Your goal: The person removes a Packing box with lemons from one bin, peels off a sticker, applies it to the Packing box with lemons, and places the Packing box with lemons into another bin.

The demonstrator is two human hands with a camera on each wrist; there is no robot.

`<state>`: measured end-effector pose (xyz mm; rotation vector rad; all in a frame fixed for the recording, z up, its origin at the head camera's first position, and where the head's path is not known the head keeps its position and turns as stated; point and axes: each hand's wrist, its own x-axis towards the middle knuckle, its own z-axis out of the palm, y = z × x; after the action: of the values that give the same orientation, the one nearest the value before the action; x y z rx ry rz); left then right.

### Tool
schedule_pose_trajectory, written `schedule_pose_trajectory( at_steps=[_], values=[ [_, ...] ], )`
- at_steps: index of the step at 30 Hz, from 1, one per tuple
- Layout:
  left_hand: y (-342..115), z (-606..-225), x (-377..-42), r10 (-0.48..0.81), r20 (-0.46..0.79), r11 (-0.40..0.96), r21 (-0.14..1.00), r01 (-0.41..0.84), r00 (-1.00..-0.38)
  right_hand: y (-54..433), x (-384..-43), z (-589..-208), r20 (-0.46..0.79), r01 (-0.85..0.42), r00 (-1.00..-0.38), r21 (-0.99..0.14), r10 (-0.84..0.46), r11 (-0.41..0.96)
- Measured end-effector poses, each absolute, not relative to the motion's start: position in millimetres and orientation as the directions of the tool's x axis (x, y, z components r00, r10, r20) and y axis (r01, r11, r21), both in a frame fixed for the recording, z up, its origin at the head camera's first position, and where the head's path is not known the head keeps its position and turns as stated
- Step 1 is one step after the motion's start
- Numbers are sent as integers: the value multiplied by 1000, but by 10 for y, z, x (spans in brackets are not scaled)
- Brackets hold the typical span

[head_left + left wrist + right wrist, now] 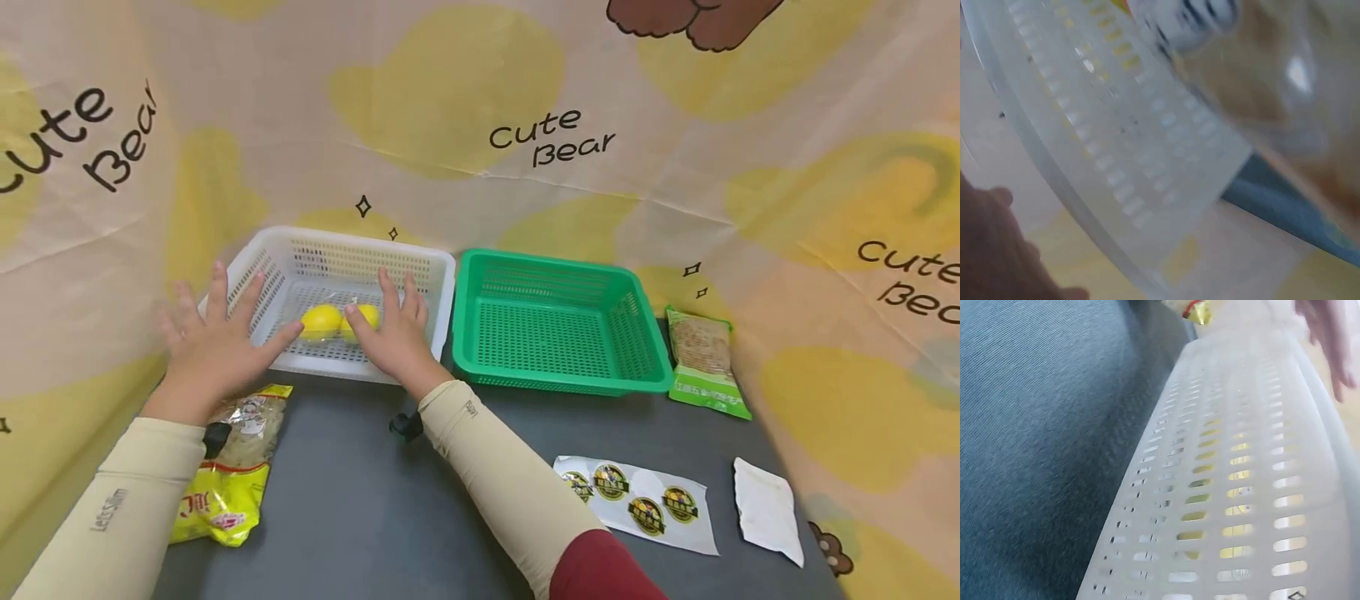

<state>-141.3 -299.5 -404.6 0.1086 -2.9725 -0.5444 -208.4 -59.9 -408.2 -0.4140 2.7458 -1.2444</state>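
Both hands hover over the white plastic basket, fingers spread and holding nothing. My left hand is above its left side; my right hand reaches over its front right. Two yellow lemons in clear wrap lie in the basket, the right one partly hidden behind my right thumb. Below my left wrist lies a clear and yellow food bag, partly covered by the forearm. It looms close in the left wrist view, beside the slotted basket wall. Yellow shows through the basket's slots in the right wrist view.
A green basket stands right of the white one. Beyond it lies a green-and-clear food packet. A sheet of round stickers and a white packet lie at the front right. Printed cloth hangs behind.
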Motion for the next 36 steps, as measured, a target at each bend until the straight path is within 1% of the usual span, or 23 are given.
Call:
schedule_pose_trajectory(
  at_steps=[6, 11, 16, 21, 23, 27, 33, 36],
  values=[
    [-3280, -4133, -1504, -65, -24, 935, 349, -69, -998, -644, -2208, -4089, -129, -66, -959, -761, -251, 645],
    [-3463, -4197, -1558, -53, -43, 935, 348, -65, -998, -685, -2300, -4138, -256, 27, -934, -744, -247, 668],
    [-3523, -4201, -1571, -46, -71, 928, 367, -68, -996, -709, -2367, -4193, -321, 55, -910, -721, -264, 691],
    [-3512, -4201, -1589, -40, -100, 924, 374, -75, -994, -693, -2416, -4242, -385, 75, -869, -724, -312, 686],
    [-3507, -4199, -1596, -35, -97, 923, 379, -70, -995, -687, -2427, -4249, -392, 77, -859, -736, -329, 673],
    [-3511, -4192, -1594, -33, -91, 923, 378, -66, -995, -694, -2431, -4247, -372, 40, -853, -746, -366, 665],
    [-3494, -4175, -1591, -38, -104, 923, 377, -75, -994, -733, -2449, -4255, -345, 6, -870, -721, -351, 693],
    [-3480, -4160, -1578, -45, -107, 924, 373, -83, -993, -748, -2438, -4250, -310, 7, -882, -763, -356, 646]
  ],
)
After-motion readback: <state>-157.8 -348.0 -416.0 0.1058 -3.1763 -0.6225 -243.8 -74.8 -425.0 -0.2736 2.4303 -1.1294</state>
